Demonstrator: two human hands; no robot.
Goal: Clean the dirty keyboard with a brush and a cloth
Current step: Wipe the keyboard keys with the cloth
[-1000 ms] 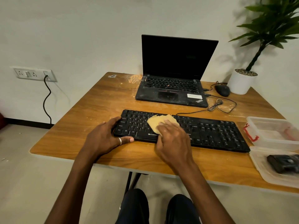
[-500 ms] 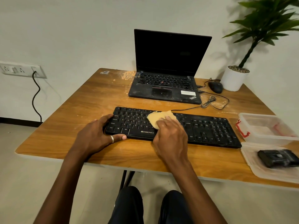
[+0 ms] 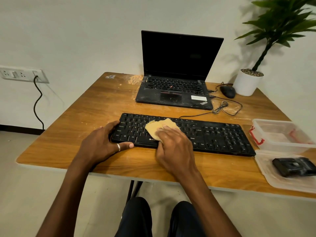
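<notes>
Black keyboard (image 3: 205, 135); tan cloth (image 3: 157, 128) (wood-grain table (image 3: 85, 120))

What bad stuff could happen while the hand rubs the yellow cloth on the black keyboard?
The cloth under the right hand might push grit down between the keys of the keyboard instead of lifting it off. If the left hand loosens its grip on the keyboard's end, hard wiping could slide the keyboard toward the plastic box. A tug might also drag the thin cable lying behind it.
</notes>
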